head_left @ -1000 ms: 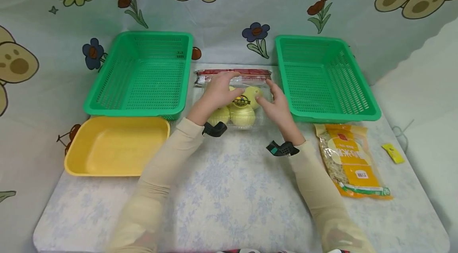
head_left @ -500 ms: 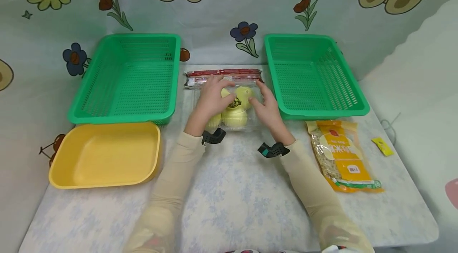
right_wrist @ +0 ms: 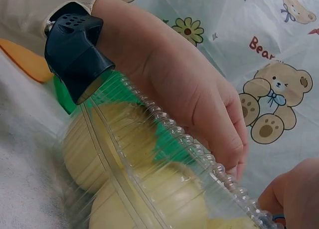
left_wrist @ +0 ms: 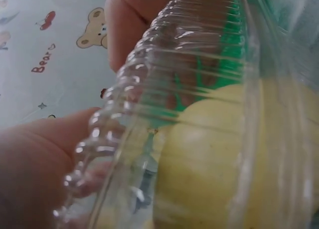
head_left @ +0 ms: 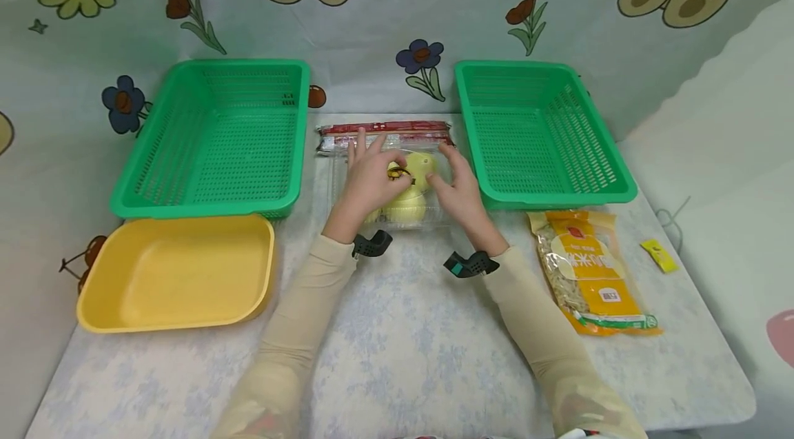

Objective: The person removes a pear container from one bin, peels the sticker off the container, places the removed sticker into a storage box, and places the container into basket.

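Observation:
A clear plastic fruit box [head_left: 434, 221] with several pale yellow round fruits [head_left: 406, 207] stands at the middle back of the table. Above its lid, my left hand [head_left: 364, 180] brings thumb and index together at the black and gold label [head_left: 399, 174], pinching there, other fingers raised. My right hand [head_left: 461, 192] is over the box's right end, thumb and index spread apart. In the right wrist view its fingers reach behind the ridged lid [right_wrist: 174, 129]. The left wrist view looks through the plastic wall at a fruit [left_wrist: 199, 159], with the thumb [left_wrist: 40, 154] beside the ridge.
Red-wrapped long packets [head_left: 397, 127] lie behind the box. Green baskets stand to the left [head_left: 288, 203] and right [head_left: 552, 199], with a yellow tray [head_left: 174, 324] at front left. On the right lie an orange grain bag [head_left: 592, 270] and a small yellow packet [head_left: 659, 256].
The head view has shifted, so things sit further left. My left thumb and index have closed together at the label, which now looks bent; the right hand keeps nearly the same pose.

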The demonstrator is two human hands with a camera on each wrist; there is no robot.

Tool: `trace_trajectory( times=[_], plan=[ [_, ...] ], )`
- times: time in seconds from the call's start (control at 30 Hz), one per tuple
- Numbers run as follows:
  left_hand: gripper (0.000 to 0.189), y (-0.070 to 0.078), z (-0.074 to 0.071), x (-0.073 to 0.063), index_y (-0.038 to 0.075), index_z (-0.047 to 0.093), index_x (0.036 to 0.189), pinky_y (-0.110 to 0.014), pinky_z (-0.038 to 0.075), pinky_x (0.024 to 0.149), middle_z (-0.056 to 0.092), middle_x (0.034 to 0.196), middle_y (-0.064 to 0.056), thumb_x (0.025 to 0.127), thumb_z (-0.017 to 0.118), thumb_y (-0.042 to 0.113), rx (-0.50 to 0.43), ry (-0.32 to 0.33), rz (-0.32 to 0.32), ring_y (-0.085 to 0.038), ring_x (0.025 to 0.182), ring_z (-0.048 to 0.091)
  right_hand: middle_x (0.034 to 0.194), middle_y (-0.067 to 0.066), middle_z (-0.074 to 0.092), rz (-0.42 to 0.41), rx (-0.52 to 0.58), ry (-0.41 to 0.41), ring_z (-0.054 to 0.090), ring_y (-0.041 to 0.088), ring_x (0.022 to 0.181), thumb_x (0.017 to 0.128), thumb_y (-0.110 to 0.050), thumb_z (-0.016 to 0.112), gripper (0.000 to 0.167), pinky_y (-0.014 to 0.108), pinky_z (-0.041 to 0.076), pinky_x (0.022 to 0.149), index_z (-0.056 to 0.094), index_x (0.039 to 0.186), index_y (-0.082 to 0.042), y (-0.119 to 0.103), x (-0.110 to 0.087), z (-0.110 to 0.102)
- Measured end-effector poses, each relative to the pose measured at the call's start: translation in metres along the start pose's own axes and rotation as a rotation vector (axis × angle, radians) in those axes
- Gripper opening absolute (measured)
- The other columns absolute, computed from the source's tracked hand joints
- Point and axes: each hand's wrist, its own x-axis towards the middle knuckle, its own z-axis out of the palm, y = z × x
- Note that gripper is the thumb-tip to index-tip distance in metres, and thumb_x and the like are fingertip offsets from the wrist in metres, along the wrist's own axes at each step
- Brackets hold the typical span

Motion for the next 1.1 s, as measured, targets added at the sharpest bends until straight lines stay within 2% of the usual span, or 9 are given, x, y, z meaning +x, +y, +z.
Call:
trace_trajectory(
  times=[0.13,0.3,0.67,1.1],
  plan=[
    [0.024,-0.0005,0.0004,-0.0002,0.015,0.073,0.101,-0.065,0.005,0.127,0.035,0.164,-0.021,0.086,0.073,0.034,0.012,0.003,-0.023,-0.051,0.157,0.005,0.163,0.018,0.036,-0.025,-0.017,0.008,0.026,0.031,0.156,0.097,-0.011,0.06,0.063,0.048,0.023,0.128,0.038,0.155,0.0,0.0006,0.0006,0.0003],
    [0.028,-0.0014,0.0002,-0.0006,0.014,0.071,0.103,-0.061,0.0,0.128,0.029,0.166,-0.021,0.083,0.073,0.034,-0.001,-0.021,-0.047,-0.048,0.158,-0.003,0.163,0.02,0.036,-0.044,-0.036,0.012,0.027,0.033,0.156,0.096,-0.012,0.061,0.063,0.05,0.023,0.128,0.04,0.154,0.0,0.0016,0.0008,0.002],
    [0.026,-0.0004,0.0013,-0.0009,0.015,0.071,0.101,-0.063,0.003,0.128,0.028,0.166,-0.023,0.083,0.075,0.034,0.03,-0.025,-0.03,-0.052,0.157,0.0,0.163,0.021,0.035,-0.048,-0.057,0.022,0.025,0.034,0.157,0.094,-0.013,0.061,0.063,0.054,0.024,0.127,0.042,0.153,0.0,0.0031,0.0,0.0028],
    [0.023,-0.002,0.0021,-0.0008,0.015,0.067,0.097,-0.063,0.002,0.128,0.027,0.166,-0.023,0.081,0.07,0.031,0.011,-0.035,-0.017,-0.052,0.157,-0.004,0.164,0.022,0.032,-0.046,-0.032,0.027,0.025,0.035,0.156,0.094,-0.012,0.062,0.062,0.056,0.025,0.126,0.043,0.153,-0.002,0.0028,-0.0015,0.0042]
  ],
)
